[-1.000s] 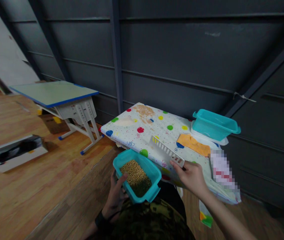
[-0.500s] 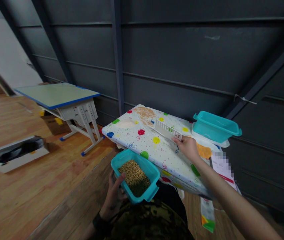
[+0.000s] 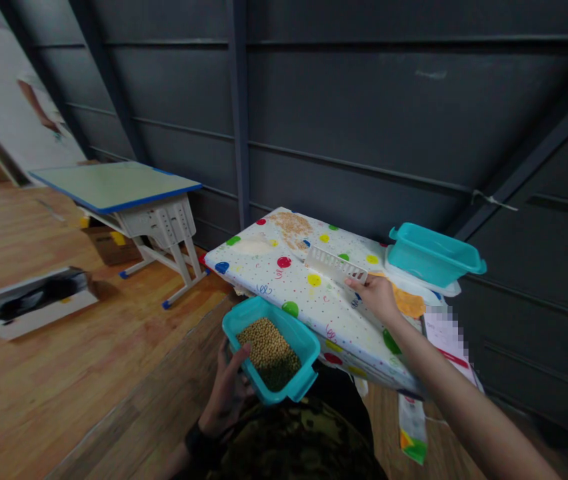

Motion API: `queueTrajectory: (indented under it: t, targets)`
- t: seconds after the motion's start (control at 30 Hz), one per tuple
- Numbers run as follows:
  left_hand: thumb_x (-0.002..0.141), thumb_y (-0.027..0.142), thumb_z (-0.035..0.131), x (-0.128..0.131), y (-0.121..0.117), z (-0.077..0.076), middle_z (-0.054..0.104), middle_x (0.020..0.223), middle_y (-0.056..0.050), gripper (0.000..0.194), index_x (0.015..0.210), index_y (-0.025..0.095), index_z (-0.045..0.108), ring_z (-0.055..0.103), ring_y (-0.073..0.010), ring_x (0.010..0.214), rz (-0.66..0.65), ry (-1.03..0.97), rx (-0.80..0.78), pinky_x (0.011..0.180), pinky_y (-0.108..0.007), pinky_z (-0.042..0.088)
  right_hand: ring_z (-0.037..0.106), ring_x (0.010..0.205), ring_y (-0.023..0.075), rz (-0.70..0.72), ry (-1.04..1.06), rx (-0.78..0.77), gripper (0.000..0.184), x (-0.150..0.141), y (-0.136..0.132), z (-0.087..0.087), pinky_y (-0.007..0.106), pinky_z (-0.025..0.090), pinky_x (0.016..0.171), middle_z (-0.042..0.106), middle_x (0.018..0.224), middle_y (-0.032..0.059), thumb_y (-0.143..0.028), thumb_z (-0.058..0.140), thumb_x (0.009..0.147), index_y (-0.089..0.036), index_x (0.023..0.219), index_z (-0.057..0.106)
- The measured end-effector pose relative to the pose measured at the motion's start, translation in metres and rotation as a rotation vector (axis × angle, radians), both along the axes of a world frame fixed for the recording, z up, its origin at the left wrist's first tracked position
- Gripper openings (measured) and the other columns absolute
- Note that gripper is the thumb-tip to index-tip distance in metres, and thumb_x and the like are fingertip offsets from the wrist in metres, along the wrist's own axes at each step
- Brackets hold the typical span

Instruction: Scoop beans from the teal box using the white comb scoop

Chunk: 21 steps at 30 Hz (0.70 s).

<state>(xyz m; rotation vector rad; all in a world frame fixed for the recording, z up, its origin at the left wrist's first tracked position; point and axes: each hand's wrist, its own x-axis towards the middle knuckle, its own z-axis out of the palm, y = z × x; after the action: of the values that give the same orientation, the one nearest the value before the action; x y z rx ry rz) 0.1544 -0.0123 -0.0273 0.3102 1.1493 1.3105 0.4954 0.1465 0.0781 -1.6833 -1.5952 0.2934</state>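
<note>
My left hand (image 3: 229, 393) grips a teal plastic tub (image 3: 270, 348) half full of small tan beans, held just below the near edge of the table. My right hand (image 3: 375, 297) reaches over the dotted tablecloth (image 3: 289, 287) and pinches one end of a white slotted plastic scraper (image 3: 335, 265). The scraper lies low over the cloth, pointing toward a pile of tan beans or grain (image 3: 291, 223) at the table's far corner. A paler patch of grain (image 3: 254, 247) lies to its left.
An empty teal tub (image 3: 434, 257) sits on a white lid at the table's right, by an orange cloth (image 3: 409, 303). Printed packets hang off the right edge. A blue-edged desk (image 3: 114, 190) and a low box (image 3: 34, 307) stand on the wooden floor to the left. A dark wall runs behind.
My right hand has carried the scraper from the near edge of the table out toward the far pile of beans. The tub in my left hand has barely moved.
</note>
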Motion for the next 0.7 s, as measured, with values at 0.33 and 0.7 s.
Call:
queueTrajectory:
  t: [0.33,0.7]
  targets:
    - [0.074,0.052,0.106,0.003,0.002,0.008,0.076,0.114,0.004,0.106,0.162,0.043,0.046,0.050,-0.0047,0.051,0.035,-0.024,-0.010,0.047,-0.022,0.050,0.034,0.049,0.0132,0.113,0.105,-0.078,0.083,-0.022,-0.055,0.009,0.031,0.029,0.048,0.041,0.048,-0.0014,-0.104,0.069,0.071,-0.028,0.046,0.045]
    - [0.080,0.049,0.102,0.006,0.001,0.013,0.078,0.142,-0.008,0.100,0.163,0.044,0.046,0.085,-0.0279,0.096,0.018,-0.058,-0.051,0.073,-0.038,0.070,0.075,0.072,0.0326,0.039,0.235,-0.038,0.055,-0.020,-0.043,0.012,0.039,0.053,0.061,0.084,0.080,0.0156,-0.073,0.084,0.078,-0.019,0.073,0.084]
